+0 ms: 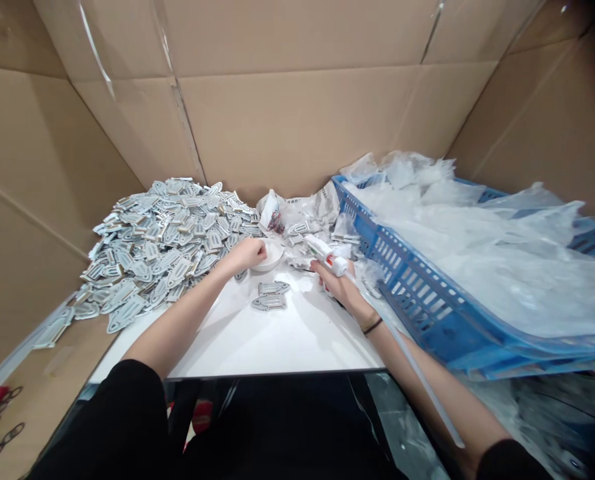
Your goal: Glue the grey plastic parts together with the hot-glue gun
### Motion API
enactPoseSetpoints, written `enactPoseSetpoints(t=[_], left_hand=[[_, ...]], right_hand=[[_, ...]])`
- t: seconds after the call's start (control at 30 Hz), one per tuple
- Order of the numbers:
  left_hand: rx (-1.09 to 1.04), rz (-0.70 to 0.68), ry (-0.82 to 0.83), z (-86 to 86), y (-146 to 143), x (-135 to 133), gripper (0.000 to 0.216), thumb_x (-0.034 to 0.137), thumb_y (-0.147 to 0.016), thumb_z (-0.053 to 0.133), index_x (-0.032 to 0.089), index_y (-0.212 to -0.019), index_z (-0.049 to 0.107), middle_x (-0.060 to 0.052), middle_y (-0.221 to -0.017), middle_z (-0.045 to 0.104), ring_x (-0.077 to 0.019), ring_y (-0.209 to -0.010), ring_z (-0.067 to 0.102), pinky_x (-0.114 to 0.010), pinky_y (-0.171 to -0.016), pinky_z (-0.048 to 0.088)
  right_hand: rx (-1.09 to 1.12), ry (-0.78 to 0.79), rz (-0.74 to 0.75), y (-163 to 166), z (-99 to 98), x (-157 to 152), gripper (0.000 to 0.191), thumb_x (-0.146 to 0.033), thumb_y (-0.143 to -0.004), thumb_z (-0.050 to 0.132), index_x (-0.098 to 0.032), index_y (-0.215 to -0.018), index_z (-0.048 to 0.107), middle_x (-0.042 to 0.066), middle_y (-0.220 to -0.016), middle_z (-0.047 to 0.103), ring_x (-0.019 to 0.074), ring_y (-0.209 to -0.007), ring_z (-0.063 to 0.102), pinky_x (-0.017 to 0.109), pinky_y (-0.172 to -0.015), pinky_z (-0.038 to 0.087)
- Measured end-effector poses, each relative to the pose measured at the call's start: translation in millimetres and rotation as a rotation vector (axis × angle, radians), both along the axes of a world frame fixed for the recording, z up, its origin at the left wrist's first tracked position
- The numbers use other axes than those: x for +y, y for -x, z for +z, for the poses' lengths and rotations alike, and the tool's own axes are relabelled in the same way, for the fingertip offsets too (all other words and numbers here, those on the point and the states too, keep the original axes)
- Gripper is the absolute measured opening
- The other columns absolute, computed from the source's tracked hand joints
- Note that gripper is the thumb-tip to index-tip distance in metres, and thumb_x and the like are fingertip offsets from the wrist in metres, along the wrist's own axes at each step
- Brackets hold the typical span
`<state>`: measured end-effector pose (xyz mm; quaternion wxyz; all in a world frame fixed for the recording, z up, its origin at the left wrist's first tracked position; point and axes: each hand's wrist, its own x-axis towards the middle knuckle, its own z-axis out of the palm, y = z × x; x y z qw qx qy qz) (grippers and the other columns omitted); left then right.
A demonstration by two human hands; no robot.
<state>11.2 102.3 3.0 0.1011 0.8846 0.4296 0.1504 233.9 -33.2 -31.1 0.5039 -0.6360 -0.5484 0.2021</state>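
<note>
We look down on a white surface (287, 340) walled in by cardboard (297, 113). The left hand (246, 255) rests with its fingers curled against the rim of a small white bowl (273, 257). The grip is drawn in tight, but we cannot tell whether it pinches anything, since the knuckles hide the fingertips.

The right hand (340, 288) has its grip closed around a glue gun (326, 254), the nozzle end pointing up and away from us. A long glue stick (417, 373) trails back along the forearm, probably so that it stays clear of the work.

Two grey pieces (269, 303) lie flat side by side on the bare surface between the hands and just in front of the bowl, where either hand can reach them. A large heap of like pieces (162, 247) sits to the left, near the left hand. A blue crate (407, 293) lined with clear plastic (502, 253) stands at the right, tilted toward us.
</note>
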Motion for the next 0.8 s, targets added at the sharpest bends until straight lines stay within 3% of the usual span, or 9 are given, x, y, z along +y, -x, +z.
enactPoseSetpoints(t=[0.17, 0.3, 0.43, 0.6, 0.8], left_hand=[[-0.09, 0.057, -0.025, 2.9, 3.5, -5.7, 0.017, 0.011, -0.079, 0.047, 0.016, -0.087, 0.062, -0.004, -0.075, 0.069, -0.0177, -0.071, 0.061, -0.026, -0.069, 0.042], [-0.31, 0.052, -0.039, 1.9, 11.2, -12.8, 0.021, 0.014, -0.079, 0.055, 0.016, -0.099, 0.06, -0.003, -0.079, 0.07, -0.0177, -0.076, 0.064, -0.028, -0.075, 0.045], [-0.434, 0.038, -0.049, -6.4, 19.1, -17.2, 0.024, 0.018, -0.076, 0.062, 0.017, -0.1, 0.063, -0.002, -0.081, 0.07, -0.0167, -0.075, 0.063, -0.028, -0.075, 0.046], [-0.434, 0.079, -0.085, -17.2, 22.8, -16.8, 0.013, 0.025, -0.077, 0.066, 0.017, -0.086, 0.069, -0.003, -0.079, 0.071, -0.016, -0.068, 0.059, -0.028, -0.071, 0.045], [-0.348, 0.055, -0.174, -4.0, 24.3, -27.1, 0.026, 0.028, -0.089, 0.05, 0.017, -0.085, 0.074, -0.007, -0.089, 0.069, -0.0188, -0.083, 0.061, -0.03, -0.079, 0.045]], right_hand=[[-0.012, -0.004, 0.004, -0.1, 0.5, -0.7, 0.036, -0.05, -0.079, 0.058, -0.019, -0.062, 0.057, 0.001, -0.047, 0.054, 0.0155, -0.048, 0.053, 0.026, -0.048, 0.038], [0.005, -0.002, 0.007, 1.2, 4.0, -2.8, 0.035, -0.049, -0.078, 0.059, -0.018, -0.061, 0.055, 0.0, -0.047, 0.053, 0.0147, -0.047, 0.052, 0.026, -0.049, 0.038], [-0.02, -0.023, -0.011, 1.8, 5.0, -2.7, 0.039, -0.049, -0.077, 0.061, -0.02, -0.054, 0.048, 0.0, -0.044, 0.05, 0.0143, -0.046, 0.05, 0.026, -0.048, 0.036], [-0.035, -0.016, 0.004, 0.6, 2.7, -0.5, 0.038, -0.048, -0.077, 0.058, -0.02, -0.054, 0.049, 0.0, -0.045, 0.051, 0.0144, -0.046, 0.049, 0.026, -0.047, 0.036], [-0.033, -0.003, -0.003, -0.7, 1.0, -0.4, 0.035, -0.047, -0.077, 0.058, -0.021, -0.056, 0.05, -0.001, -0.044, 0.05, 0.0143, -0.045, 0.048, 0.026, -0.046, 0.035]])
